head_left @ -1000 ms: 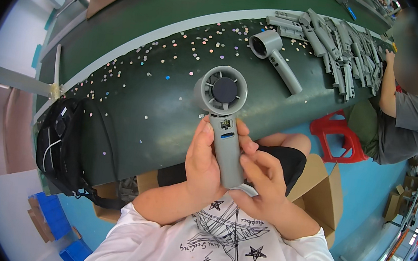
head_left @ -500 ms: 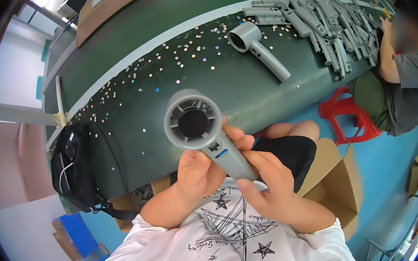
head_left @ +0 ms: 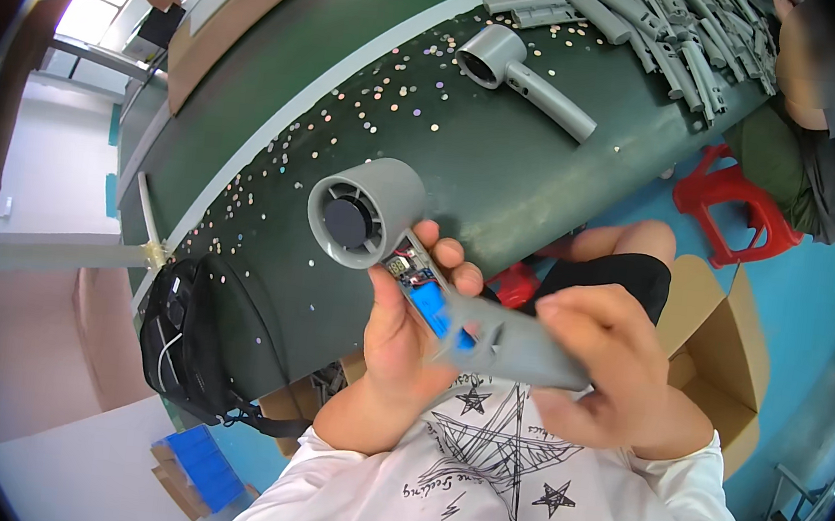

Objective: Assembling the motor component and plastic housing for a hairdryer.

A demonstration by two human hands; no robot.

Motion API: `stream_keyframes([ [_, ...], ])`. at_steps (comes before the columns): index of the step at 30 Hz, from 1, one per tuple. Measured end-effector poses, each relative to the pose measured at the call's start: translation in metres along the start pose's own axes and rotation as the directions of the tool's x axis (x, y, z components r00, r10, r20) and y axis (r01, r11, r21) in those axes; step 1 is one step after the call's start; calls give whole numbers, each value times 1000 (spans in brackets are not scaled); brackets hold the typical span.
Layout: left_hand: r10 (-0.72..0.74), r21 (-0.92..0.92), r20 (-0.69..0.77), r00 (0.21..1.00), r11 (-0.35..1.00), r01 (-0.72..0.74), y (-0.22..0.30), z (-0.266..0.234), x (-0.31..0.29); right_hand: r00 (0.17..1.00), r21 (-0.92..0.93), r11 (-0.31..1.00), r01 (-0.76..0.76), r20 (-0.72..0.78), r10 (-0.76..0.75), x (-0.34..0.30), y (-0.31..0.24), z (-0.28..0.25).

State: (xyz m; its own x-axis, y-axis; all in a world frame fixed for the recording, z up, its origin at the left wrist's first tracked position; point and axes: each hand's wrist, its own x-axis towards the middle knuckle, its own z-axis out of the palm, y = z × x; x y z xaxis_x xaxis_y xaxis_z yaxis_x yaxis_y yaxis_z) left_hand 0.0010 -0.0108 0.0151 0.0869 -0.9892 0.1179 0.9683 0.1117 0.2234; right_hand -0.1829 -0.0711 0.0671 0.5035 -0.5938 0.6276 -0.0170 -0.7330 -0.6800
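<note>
My left hand (head_left: 397, 344) is closed around the handle of a grey handheld fan (head_left: 389, 190), just below its round head with a dark hub. The front of that handle is uncovered, and a small circuit board (head_left: 403, 265) with thin wires and a blue battery (head_left: 429, 307) show inside. In my right hand (head_left: 619, 360) is the grey handle cover (head_left: 534, 350), tilted away from the handle and blurred by motion. Its near end overlaps the handle's lower part, so I cannot tell if they touch there.
A second grey handheld fan (head_left: 544, 100) lies on the dark green table (head_left: 348, 143). Many grey handle shells (head_left: 651, 27) are heaped at the far right, and small round discs are scattered about. A black backpack (head_left: 199, 340), an open carton (head_left: 719, 365) and a red stool (head_left: 734, 206) beside a co-worker are near.
The handle cover has come off the fan in my right hand and moved right and down, exposing the board and blue battery. My left hand keeps the fan, now turned slightly.
</note>
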Motion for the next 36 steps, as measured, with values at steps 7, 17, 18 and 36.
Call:
stream_keyframes([
  [7, -63, 109, 15, 998, 992, 61, -10, 9, -3, 961, -212, 949, 233, 200, -191, 27, -1, 13],
  [17, 3, 258, -179, 984, 965, 44, -17, 19, -9, 953, -289, 932, 217, 271, -137, 32, -2, 14],
  [18, -5, 277, -147, 989, 960, 46, -17, 18, -9, 953, -289, 933, 215, 273, -135, 33, -2, 11],
  [36, 62, 330, -180, 982, 944, 1, -12, 16, -1, 991, -259, 964, -61, 102, 90, -11, 4, 13],
])
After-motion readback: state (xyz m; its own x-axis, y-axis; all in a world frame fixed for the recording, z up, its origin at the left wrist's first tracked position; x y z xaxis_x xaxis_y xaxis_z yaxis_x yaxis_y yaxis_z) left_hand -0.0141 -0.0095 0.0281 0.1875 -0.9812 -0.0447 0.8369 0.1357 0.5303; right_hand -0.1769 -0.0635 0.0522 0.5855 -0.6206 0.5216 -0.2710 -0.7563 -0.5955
